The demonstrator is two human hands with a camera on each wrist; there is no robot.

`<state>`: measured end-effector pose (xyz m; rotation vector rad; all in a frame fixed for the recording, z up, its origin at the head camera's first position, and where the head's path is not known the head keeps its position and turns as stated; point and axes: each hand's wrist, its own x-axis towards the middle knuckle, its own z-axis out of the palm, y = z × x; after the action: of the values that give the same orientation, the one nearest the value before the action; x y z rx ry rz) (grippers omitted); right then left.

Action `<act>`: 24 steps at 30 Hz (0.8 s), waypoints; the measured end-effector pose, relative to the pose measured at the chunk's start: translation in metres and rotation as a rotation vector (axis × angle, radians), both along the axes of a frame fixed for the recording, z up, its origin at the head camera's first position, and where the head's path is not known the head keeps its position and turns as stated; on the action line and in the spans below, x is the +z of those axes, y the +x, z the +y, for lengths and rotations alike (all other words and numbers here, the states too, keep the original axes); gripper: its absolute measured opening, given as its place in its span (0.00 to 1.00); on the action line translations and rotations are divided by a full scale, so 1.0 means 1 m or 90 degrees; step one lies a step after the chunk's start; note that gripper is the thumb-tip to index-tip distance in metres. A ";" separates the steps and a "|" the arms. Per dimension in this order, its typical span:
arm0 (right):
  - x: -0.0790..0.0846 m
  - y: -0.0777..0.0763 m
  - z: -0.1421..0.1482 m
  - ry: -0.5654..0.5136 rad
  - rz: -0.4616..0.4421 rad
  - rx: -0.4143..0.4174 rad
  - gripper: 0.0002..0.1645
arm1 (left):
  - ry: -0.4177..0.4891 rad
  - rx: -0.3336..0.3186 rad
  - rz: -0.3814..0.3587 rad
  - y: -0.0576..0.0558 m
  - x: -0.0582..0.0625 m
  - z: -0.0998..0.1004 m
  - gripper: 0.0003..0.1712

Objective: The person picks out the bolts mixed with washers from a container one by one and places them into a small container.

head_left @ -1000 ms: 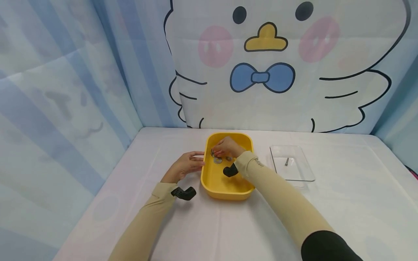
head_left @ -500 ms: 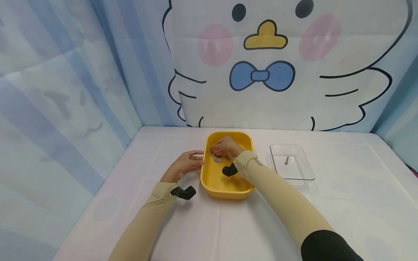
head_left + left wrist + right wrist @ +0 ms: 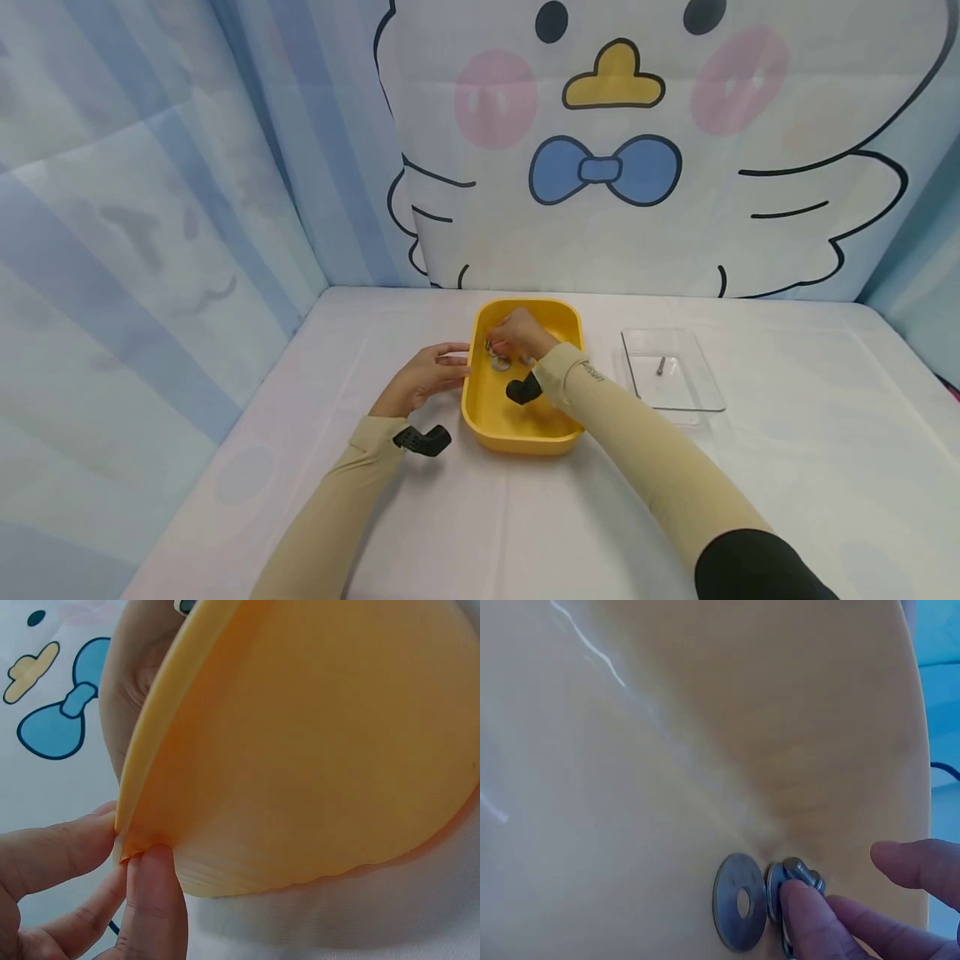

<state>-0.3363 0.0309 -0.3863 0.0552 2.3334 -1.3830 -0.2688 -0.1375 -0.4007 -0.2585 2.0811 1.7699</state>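
Note:
In the head view, a yellow plastic bin (image 3: 517, 417) stands on the table. My left hand (image 3: 422, 383) is at its left side, straight fingers touching the rim and outer wall, also in the left wrist view. My right hand (image 3: 523, 335) reaches inside, near the far left corner. Thumb and finger pinch a small metal bolt (image 3: 798, 870) there, in the right wrist view; its lower part is hidden by the thumb. Close beside the fingertips, a large flat washer (image 3: 726, 907) leans against another washer (image 3: 773, 892). One more finger is held apart from the hardware.
To the right of the bin sits a clear, shallow plastic tray (image 3: 686, 387) with one small screw or bolt (image 3: 661, 366) in it. A white cloth (image 3: 420, 533) covers the table. Printed fabric (image 3: 600, 242) hangs along the back and sides.
The right hand has shifted slightly among the washers and bolt, with its wrist turned a little. The left hand keeps its place on the bin, and the head view has tilted slightly.

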 end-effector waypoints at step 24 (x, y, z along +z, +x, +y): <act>-0.037 -0.031 -0.005 0.072 0.046 -0.026 0.14 | -0.008 -0.003 -0.002 0.000 0.002 0.000 0.30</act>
<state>-0.3677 0.0261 -0.4230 0.0887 2.4820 -1.2900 -0.2692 -0.1377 -0.3984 -0.2583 2.0895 1.7531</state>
